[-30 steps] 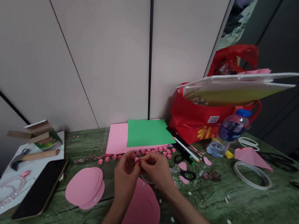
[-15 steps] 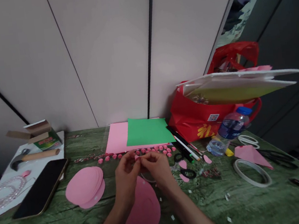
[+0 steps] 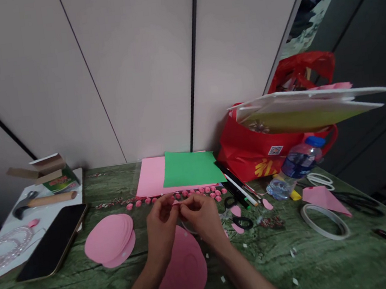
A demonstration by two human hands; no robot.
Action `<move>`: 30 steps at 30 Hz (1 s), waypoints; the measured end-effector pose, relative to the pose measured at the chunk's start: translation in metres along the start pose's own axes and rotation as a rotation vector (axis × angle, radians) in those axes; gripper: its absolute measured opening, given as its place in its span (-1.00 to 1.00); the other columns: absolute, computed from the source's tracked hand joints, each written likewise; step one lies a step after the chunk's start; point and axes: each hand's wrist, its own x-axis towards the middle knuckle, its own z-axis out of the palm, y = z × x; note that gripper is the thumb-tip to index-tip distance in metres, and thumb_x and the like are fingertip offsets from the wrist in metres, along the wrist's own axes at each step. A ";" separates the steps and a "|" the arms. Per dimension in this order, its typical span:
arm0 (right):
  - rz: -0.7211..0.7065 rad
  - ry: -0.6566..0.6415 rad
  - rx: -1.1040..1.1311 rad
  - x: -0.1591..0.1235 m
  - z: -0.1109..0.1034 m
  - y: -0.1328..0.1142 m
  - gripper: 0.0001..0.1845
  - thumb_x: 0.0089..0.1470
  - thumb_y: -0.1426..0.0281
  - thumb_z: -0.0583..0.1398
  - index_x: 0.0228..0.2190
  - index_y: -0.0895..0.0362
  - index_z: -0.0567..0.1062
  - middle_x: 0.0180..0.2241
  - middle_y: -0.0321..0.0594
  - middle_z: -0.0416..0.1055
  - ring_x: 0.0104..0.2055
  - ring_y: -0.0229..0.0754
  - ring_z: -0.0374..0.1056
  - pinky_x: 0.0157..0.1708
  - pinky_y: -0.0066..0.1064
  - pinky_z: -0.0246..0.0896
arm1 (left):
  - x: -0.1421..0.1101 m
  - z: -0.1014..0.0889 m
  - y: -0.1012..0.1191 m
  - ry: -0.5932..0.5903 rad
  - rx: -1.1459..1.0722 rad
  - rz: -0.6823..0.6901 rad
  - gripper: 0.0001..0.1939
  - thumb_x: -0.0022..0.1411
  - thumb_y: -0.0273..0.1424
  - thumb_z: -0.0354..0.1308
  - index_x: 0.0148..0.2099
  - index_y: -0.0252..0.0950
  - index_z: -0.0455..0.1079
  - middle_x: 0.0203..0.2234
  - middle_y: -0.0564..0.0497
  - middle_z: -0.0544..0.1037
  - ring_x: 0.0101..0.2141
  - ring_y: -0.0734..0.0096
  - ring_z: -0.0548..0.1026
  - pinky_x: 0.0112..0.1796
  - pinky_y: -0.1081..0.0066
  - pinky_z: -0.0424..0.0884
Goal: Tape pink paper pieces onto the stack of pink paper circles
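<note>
My left hand (image 3: pixel 161 226) and my right hand (image 3: pixel 202 218) meet above the green table, fingertips pinched together on a small pink paper piece (image 3: pixel 177 203). Under my wrists lies a large pink paper cut-out (image 3: pixel 184 272). A row of small pink paper balls (image 3: pixel 199 193) runs along the table just beyond my fingers. A stack of pink paper circles (image 3: pixel 109 241) lies to the left of my left hand.
Pink sheets (image 3: pixel 149 178) and a green sheet (image 3: pixel 191 168) lie at the wall. A phone (image 3: pixel 53 243), hammer (image 3: pixel 41 201) and small box (image 3: pixel 54 175) sit left. Right: red bag (image 3: pixel 260 150), water bottle (image 3: pixel 296 167), pens (image 3: pixel 236 186), small scissors (image 3: pixel 239 221), tape ring (image 3: pixel 324 222).
Both hands have shifted slightly away from me while still working the small pink piece between the fingertips. Nothing else on the table has moved.
</note>
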 end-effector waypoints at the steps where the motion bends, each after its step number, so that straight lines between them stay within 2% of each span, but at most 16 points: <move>1: 0.001 0.004 -0.019 0.001 0.000 0.001 -0.91 -0.24 0.46 0.17 -0.66 0.19 0.46 -0.67 -0.29 0.40 -0.60 -0.26 0.30 -0.59 -0.49 0.18 | 0.000 0.000 0.000 -0.020 0.008 0.012 -0.76 -0.04 -0.42 0.17 -0.24 -0.34 0.39 -0.36 -0.04 0.53 -0.31 0.34 0.50 -0.25 0.36 0.43; 5: -0.011 0.012 -0.091 0.003 -0.002 0.006 -0.91 -0.22 0.44 0.17 -0.65 0.18 0.47 -0.64 -0.28 0.44 -0.57 -0.24 0.34 -0.58 -0.49 0.19 | 0.002 -0.004 -0.001 -0.126 0.099 0.070 -0.80 0.00 -0.40 0.14 -0.27 -0.34 0.44 -0.35 -0.07 0.56 -0.31 0.32 0.52 -0.23 0.35 0.43; 8: -0.032 0.014 -0.119 0.005 -0.005 0.008 -0.91 -0.21 0.45 0.16 -0.63 0.16 0.47 -0.62 -0.28 0.46 -0.55 -0.23 0.37 -0.55 -0.49 0.23 | 0.003 -0.007 -0.005 -0.154 0.211 0.155 -0.77 0.03 -0.41 0.12 -0.23 -0.33 0.46 -0.31 -0.08 0.57 -0.29 0.29 0.52 -0.22 0.31 0.44; 11: -0.035 0.011 -0.123 0.006 -0.007 0.009 -0.91 -0.20 0.45 0.15 -0.61 0.16 0.47 -0.62 -0.28 0.47 -0.55 -0.23 0.38 -0.56 -0.49 0.24 | 0.004 -0.008 -0.009 -0.157 0.306 0.238 -0.73 0.03 -0.43 0.11 -0.18 -0.32 0.46 -0.24 -0.09 0.55 -0.25 0.25 0.51 -0.19 0.26 0.43; 18: -0.052 -0.017 -0.132 0.007 -0.008 0.008 -0.92 -0.20 0.45 0.17 -0.59 0.16 0.49 -0.59 -0.25 0.49 -0.53 -0.20 0.40 -0.53 -0.46 0.29 | 0.004 -0.007 -0.008 -0.162 0.220 0.176 -0.75 0.05 -0.39 0.12 -0.19 -0.35 0.44 -0.30 -0.09 0.57 -0.30 0.30 0.53 -0.23 0.33 0.46; 30: -0.081 -0.029 -0.191 0.003 -0.006 0.004 -0.89 -0.15 0.50 0.15 -0.52 0.17 0.49 -0.53 -0.23 0.50 -0.48 -0.19 0.41 -0.45 -0.43 0.29 | 0.002 -0.008 -0.008 -0.132 0.304 0.319 -0.83 0.06 -0.46 0.10 -0.26 -0.31 0.44 -0.36 -0.03 0.56 -0.33 0.37 0.52 -0.26 0.38 0.46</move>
